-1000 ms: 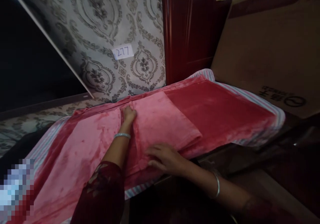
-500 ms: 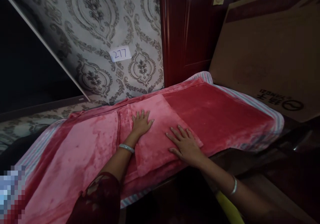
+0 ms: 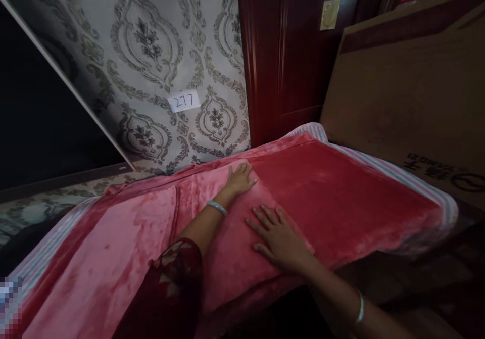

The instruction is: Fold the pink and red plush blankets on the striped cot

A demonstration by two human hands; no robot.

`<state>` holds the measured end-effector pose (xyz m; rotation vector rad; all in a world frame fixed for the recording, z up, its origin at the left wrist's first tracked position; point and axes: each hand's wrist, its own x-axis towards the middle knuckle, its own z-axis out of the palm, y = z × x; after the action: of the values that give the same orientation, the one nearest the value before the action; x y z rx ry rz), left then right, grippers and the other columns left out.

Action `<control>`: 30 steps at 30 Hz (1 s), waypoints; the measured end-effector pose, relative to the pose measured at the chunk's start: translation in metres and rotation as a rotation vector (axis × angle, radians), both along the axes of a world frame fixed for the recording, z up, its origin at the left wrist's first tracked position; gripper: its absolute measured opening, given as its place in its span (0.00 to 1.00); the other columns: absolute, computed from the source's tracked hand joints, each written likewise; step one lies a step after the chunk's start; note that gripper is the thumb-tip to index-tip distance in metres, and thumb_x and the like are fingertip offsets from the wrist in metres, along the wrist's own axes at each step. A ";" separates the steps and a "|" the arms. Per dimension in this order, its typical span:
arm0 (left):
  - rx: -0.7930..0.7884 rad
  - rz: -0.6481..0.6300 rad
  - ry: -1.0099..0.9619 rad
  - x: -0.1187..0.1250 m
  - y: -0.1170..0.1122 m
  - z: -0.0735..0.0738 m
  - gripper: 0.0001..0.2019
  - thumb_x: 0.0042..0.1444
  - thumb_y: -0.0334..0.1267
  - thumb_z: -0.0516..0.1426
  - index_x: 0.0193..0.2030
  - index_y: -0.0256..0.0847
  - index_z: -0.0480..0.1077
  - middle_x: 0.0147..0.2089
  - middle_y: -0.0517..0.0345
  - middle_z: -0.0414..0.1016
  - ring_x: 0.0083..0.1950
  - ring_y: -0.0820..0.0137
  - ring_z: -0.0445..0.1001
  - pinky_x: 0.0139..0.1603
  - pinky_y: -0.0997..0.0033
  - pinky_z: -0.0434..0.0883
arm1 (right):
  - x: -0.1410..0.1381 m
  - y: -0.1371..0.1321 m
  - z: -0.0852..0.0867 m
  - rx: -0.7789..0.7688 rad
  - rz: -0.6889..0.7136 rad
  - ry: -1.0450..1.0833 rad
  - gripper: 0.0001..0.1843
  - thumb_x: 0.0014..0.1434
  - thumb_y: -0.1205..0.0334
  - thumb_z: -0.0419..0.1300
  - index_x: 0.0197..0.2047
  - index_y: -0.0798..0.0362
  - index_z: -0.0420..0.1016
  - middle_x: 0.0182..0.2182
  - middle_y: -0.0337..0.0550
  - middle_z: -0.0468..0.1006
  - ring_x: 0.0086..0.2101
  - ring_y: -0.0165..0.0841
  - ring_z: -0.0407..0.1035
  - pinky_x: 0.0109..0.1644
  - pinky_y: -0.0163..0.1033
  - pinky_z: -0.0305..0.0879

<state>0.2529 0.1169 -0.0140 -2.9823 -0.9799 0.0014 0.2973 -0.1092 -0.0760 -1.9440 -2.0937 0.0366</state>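
A plush red and pink blanket [image 3: 341,192] lies spread over a surface in front of me, with its pink side turned up in a folded flap [image 3: 237,243] in the middle. My left hand [image 3: 241,178] rests flat near the flap's far corner, fingers spread. Closer to me, my right hand [image 3: 278,235] lies palm down along the flap's right edge, fingers apart. Neither hand grips anything. Another folded pink part [image 3: 125,243] of the blanket spreads out to the left. Under the blanket, a striped cloth [image 3: 409,177] shows at the borders.
A large cardboard box [image 3: 401,86] leans at the right, by a dark red door [image 3: 284,51]. Behind the blanket, a paper marked 277 [image 3: 184,100] is stuck to the patterned wall [image 3: 151,41]. A dark flat screen [image 3: 49,106] stands at the left.
My left hand has slid right and away from me across the pink flap to its far corner. My right hand stays on the flap's right side. The view has tilted up slightly.
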 end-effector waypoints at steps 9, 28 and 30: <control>-0.029 0.198 -0.026 0.010 0.024 -0.041 0.42 0.67 0.63 0.39 0.78 0.36 0.45 0.80 0.39 0.40 0.80 0.51 0.40 0.75 0.35 0.41 | 0.004 -0.003 -0.023 0.014 0.013 0.031 0.38 0.68 0.45 0.55 0.77 0.37 0.48 0.75 0.44 0.46 0.73 0.53 0.38 0.72 0.68 0.38; -0.150 0.138 -0.047 -0.018 0.031 -0.013 0.38 0.67 0.62 0.40 0.77 0.41 0.48 0.80 0.45 0.45 0.80 0.58 0.42 0.77 0.41 0.39 | 0.011 -0.002 -0.040 0.182 0.036 -0.086 0.34 0.69 0.44 0.53 0.75 0.38 0.56 0.73 0.46 0.57 0.70 0.51 0.51 0.69 0.65 0.51; -0.065 0.174 -0.047 -0.039 0.039 -0.006 0.36 0.68 0.60 0.41 0.75 0.42 0.53 0.78 0.44 0.50 0.79 0.56 0.45 0.76 0.39 0.38 | 0.011 -0.003 -0.039 0.174 0.032 -0.084 0.34 0.69 0.43 0.53 0.75 0.38 0.56 0.73 0.46 0.56 0.70 0.51 0.51 0.68 0.65 0.52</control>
<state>0.2136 0.1562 -0.0200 -2.9555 -1.2653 -0.0369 0.3085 -0.1117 -0.1151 -1.8391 -2.1036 -0.2168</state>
